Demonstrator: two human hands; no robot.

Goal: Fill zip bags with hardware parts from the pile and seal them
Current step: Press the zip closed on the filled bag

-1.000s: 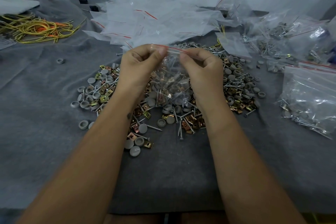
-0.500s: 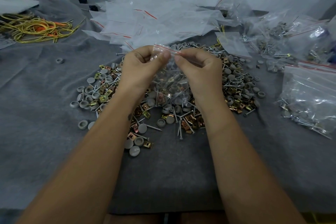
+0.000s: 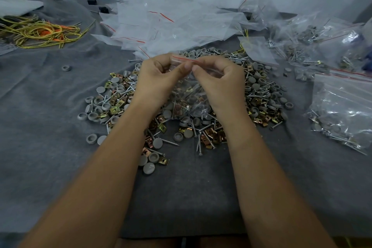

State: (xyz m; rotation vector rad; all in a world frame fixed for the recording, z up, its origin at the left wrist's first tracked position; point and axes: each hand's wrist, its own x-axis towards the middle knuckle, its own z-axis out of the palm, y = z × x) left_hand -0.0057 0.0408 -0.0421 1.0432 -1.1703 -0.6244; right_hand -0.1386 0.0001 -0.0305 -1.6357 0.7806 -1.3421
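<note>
Head view: L hand (image 3: 159,78) & R hand (image 3: 219,80) both pinch the red-striped top edge of a clear zip bag (image 3: 187,94) at frame centre, thumbs nearly touching. Bag hangs over the pile of screws, gray caps & brass clips (image 3: 261,94) on gray cloth (image 3: 50,147). Empty bags (image 3: 161,26) upper centre; filled bag (image 3: 346,106) at right; yellow cords (image 3: 38,32) upper left.
</note>
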